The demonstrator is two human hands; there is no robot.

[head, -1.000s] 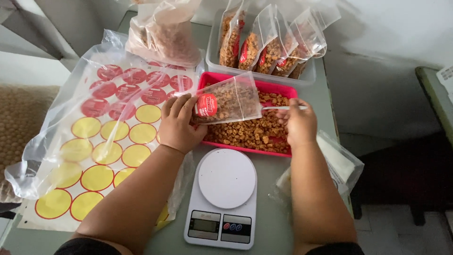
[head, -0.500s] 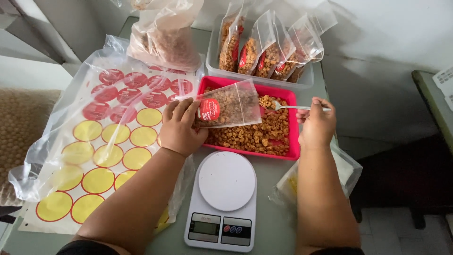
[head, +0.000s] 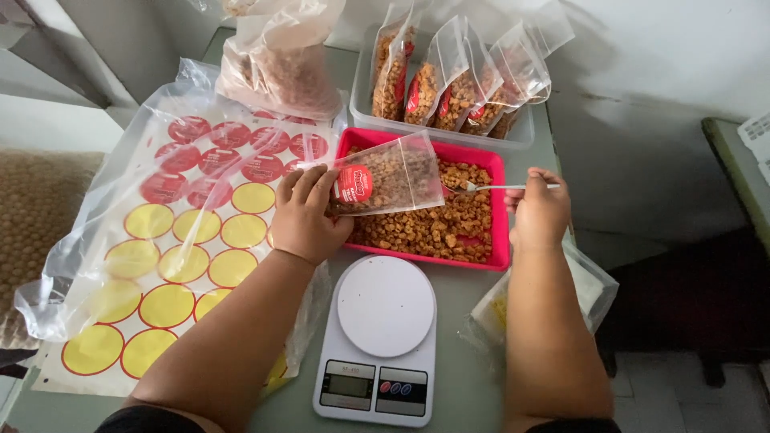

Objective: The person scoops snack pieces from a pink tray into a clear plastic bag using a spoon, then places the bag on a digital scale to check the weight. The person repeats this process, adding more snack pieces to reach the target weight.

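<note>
Grey counter (head: 465, 377) partly covered by clear plastic sheet of round red and yellow stickers (head: 168, 240). Pink rectangular tray of brown crunchy snack (head: 449, 228) seen beside white digital scale (head: 383, 337). Small clear pouch with red round label (head: 385, 178) held tilted over tray, pinched by left hand (head: 305, 215). Thin metal spoon (head: 501, 188) gripped by right hand (head: 539, 210), bowl at pouch mouth; fingertips hidden.

Cut off by the top edge: the large clear plastic bag of brownish crumbs (head: 281, 64). Hidden behind the small clear pouch with a round red sticker (head: 385, 178): part of the pink rectangular tray (head: 501, 240). Covered by the right forearm: much of the clear bag with yellow contents (head: 589, 289). Too small to read: the white kitchen scale's display (head: 349, 386).
</note>
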